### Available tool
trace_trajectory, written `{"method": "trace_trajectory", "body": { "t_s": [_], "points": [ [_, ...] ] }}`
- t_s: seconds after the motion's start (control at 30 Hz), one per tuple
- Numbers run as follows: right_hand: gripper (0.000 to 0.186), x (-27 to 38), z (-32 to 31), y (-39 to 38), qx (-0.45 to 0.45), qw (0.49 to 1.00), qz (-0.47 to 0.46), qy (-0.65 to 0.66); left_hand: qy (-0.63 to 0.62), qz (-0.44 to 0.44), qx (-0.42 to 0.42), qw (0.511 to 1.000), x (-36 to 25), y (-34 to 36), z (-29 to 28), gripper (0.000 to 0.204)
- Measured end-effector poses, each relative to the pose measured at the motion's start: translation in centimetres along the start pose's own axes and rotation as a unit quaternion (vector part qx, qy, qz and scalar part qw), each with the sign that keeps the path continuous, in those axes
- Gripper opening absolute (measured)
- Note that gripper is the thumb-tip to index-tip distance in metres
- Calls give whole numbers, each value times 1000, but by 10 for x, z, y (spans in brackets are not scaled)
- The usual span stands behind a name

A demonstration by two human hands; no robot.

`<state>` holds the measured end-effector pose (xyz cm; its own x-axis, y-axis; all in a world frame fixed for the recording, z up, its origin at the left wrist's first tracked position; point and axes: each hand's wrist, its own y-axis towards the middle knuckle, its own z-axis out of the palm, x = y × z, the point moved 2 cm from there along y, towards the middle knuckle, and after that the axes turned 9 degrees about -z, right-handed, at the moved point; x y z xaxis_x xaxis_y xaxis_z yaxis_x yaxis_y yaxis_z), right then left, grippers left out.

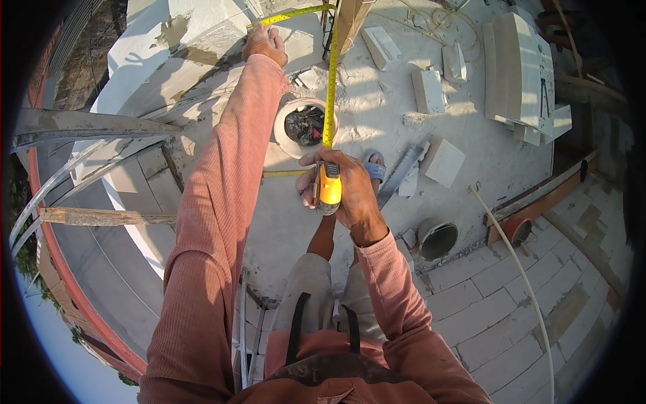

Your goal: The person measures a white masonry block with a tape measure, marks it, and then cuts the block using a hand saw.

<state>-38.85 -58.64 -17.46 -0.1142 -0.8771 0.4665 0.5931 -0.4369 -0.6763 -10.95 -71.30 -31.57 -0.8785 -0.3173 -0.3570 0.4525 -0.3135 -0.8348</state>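
My left hand (pixel 264 46) reaches to the top, fingers closed on the yellow tape blade (pixel 330 101) beside a white block wall (pixel 168 30). My right hand (pixel 346 185) grips a yellow and black tape measure case (pixel 328 183) at the centre. The blade runs up from the case alongside a wooden post (pixel 349 27), then bends left to my left hand. Under the blade, a round opening (pixel 280 128) holds dark debris. A hand saw (pixel 397 185) lies right of my sandalled foot (pixel 375 168).
Loose pale blocks (pixel 441 161) lie on the concrete floor (pixel 491 175), with a block stack (pixel 518 74) at right. A wooden batten (pixel 114 216) and metal strips cross the left edge area, beside a drop. A pipe opening (pixel 437 237) and pale hose (pixel 511 256) are at lower right.
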Motion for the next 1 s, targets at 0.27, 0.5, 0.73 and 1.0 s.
{"method": "trace_trajectory", "body": {
  "t_s": [0.27,0.5,0.73,1.0],
  "points": [
    [39,4,-7,11,2,1000,16,-7,885,220,-96,400,-5,-3,6,50],
    [36,7,-16,4,-27,999,30,-8,950,216,-106,202,7,72,-18,53],
    [39,8,-22,8,-35,999,33,-12,940,217,-93,248,2,90,-28,51],
    [32,17,-22,10,-8,999,-1,-37,951,218,-121,182,5,91,-24,51]
  ]
}}
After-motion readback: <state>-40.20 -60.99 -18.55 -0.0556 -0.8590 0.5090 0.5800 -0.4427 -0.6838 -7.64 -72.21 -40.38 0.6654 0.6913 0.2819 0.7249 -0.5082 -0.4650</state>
